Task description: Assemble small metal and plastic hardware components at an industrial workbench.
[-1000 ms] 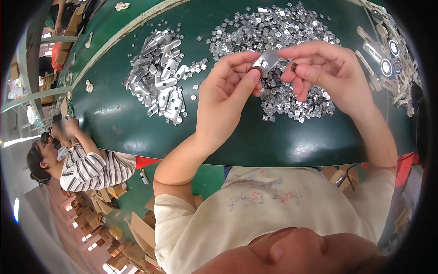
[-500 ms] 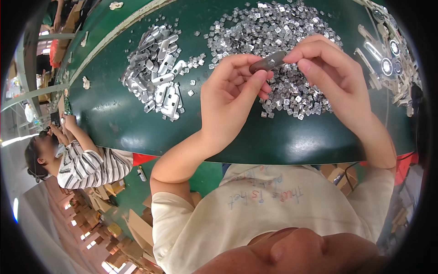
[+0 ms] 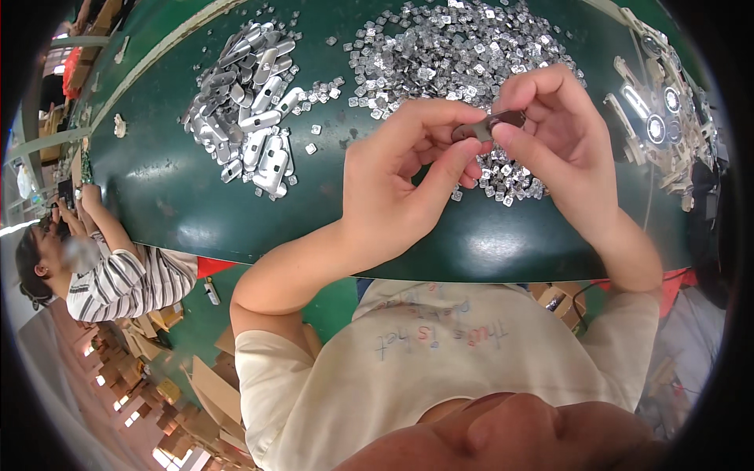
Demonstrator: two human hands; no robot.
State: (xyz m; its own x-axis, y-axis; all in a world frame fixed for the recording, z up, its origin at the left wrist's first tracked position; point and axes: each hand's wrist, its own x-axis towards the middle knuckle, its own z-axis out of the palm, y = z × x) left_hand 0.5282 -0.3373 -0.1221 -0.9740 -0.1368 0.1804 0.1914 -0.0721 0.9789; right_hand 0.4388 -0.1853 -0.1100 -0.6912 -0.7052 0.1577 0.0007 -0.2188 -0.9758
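Metal plate (image 3: 476, 131): dark grey and oblong, held up over the table between the two hands, its right end a little higher from where I stand.
Left hand (image 3: 385, 180): thumb and forefinger pinched on the plate's left end, the other fingers curled beneath it.
Right hand (image 3: 577, 153): thumb pressed on the plate toward its right end, forefinger bent behind; whether a small piece sits under that thumb I cannot tell.
Square pieces (image 3: 463, 47): small, silvery, in a broad pile beyond the hands; part of it shows below the plate, between the wrists.
Oblong plates (image 3: 243, 102): shiny, heaped to the left of the hands, well apart from them, some with a square hole.
Scattered squares (image 3: 322, 91): strewn between the heap and the pile, a couple lying nearer the person.
Assorted parts (image 3: 656, 122): pale, flat shapes jumbled at the far right, several bearing round discs.
Tabletop (image 3: 314, 224): dark green and glossy, its near edge running just in front of the person.
Shirt (image 3: 440, 337): cream, with coloured lettering across the chest.
Co-worker (image 3: 118, 282): off to the left, in a striped top, forearms raised at the table's edge.
Cardboard boxes (image 3: 216, 392): several on the green floor (image 3: 267, 302) behind, some with flaps up.
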